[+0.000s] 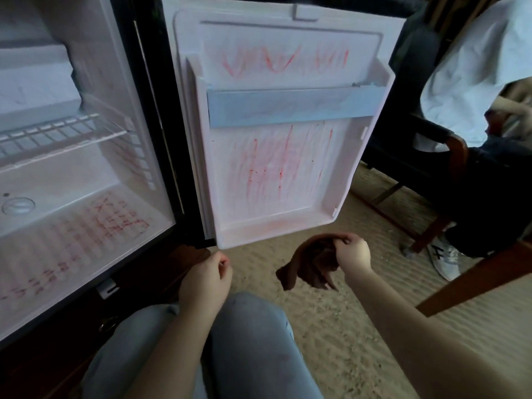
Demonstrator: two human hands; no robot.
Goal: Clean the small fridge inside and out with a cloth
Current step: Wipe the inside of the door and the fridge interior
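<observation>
White plastic is lining the small fridge (86, 180), which is standing open at the left with red scribbles (118, 220) covering its floor beneath a wire shelf (57, 133). Its door (339, 174) is standing wide in the middle, inner face toward the viewer, with red streaks running above and below a pale blue rail (288, 106).

Below the door's bottom edge, over tan carpet (345, 326), the left hand (205, 272) is hovering with fingers loosely curled, gripping nothing visible. Just to its right, not touching it, a dark brown cloth (305, 269) is hanging bunched, its long side drooping down and leftward. The right hand (354, 254) is pinching the cloth's upper edge between thumb and fingertips.

At far right, a seated person's white shoe (444, 259) is resting beside a wooden chair (457, 145).

The cloth is hanging just under the door, so the right hand is the nearer one, and the streaked panel is lying directly up and ahead of its fingers. The fridge floor is lying well off to the left.
</observation>
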